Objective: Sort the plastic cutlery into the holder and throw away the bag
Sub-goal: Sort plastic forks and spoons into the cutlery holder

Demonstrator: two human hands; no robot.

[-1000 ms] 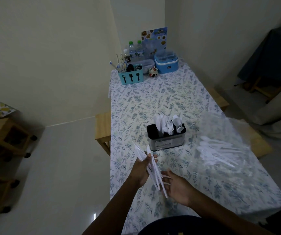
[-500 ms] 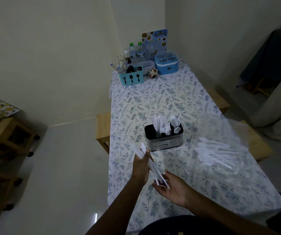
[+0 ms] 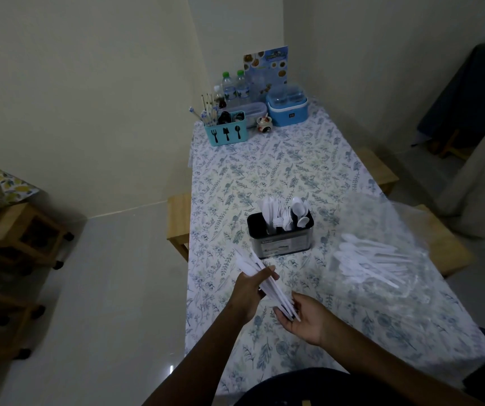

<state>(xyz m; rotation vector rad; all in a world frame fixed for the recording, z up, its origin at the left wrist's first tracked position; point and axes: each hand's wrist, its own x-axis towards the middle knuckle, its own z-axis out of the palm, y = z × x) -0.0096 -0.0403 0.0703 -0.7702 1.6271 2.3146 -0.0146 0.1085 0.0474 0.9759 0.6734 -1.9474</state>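
My left hand (image 3: 250, 288) grips a bundle of white plastic knives (image 3: 260, 276) that slants up to the left. My right hand (image 3: 302, 317) lies palm up under the bundle's lower ends and touches them. Just beyond stands the black and silver cutlery holder (image 3: 282, 244) with white knives, forks and spoons upright in it. To its right the clear plastic bag (image 3: 387, 230) lies on the table, with several white spoons (image 3: 367, 259) in or on it.
The long table wears a floral cloth (image 3: 279, 165). At its far end stand a teal cutlery caddy (image 3: 226, 131), water bottles (image 3: 235, 86), a blue container (image 3: 286, 108) and a menu card (image 3: 266, 64). Wooden benches (image 3: 178, 221) flank the table; a wooden stool (image 3: 24, 232) stands left.
The spread knives have been gathered into a tighter bundle in my left hand. My right hand turned palm up and came under their lower ends.
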